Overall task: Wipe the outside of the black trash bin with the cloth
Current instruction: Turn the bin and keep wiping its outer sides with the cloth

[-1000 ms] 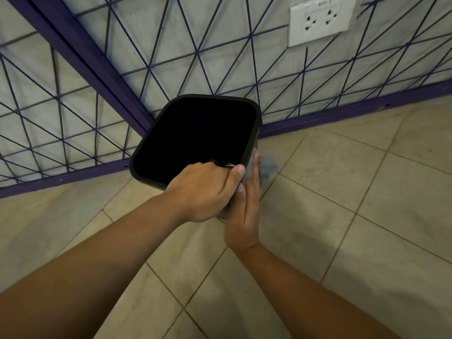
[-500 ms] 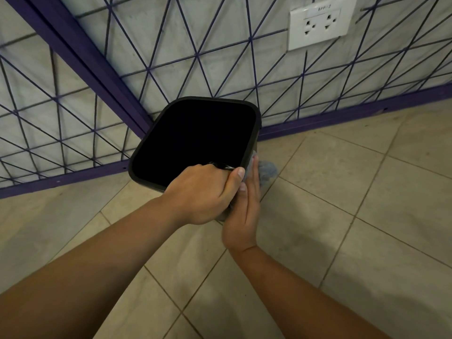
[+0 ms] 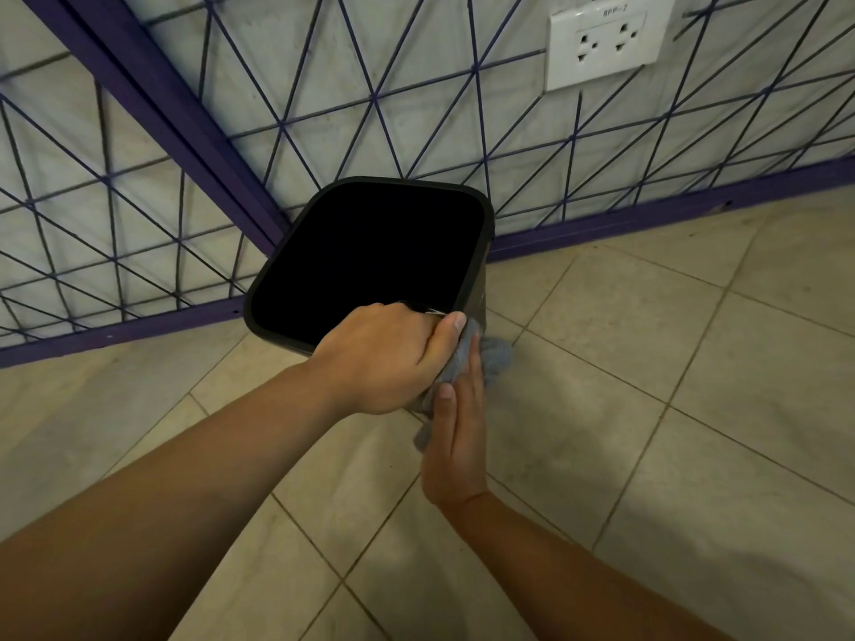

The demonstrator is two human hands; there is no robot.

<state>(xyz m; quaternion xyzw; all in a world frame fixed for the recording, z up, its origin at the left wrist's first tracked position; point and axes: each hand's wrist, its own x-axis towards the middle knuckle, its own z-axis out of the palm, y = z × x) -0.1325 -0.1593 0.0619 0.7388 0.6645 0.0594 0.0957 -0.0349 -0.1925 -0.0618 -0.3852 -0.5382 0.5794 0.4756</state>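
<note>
Black trash bin (image 3: 468, 203) stands tilted on the tiled floor (image 3: 647, 409) by the wall corner. My left hand (image 3: 384, 358) grips its near rim; my right hand (image 3: 455, 437), fingers straight, presses the grey cloth (image 3: 495, 356) against its side. Pushing harder could tip it. That side wall is mostly hidden.

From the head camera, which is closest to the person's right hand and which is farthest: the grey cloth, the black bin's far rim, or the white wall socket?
1. Grey cloth: right under the right hand, pressed against the bin's side.
2. Black bin's far rim: ahead, near the wall corner.
3. White wall socket: up on the wall, farthest.
</note>
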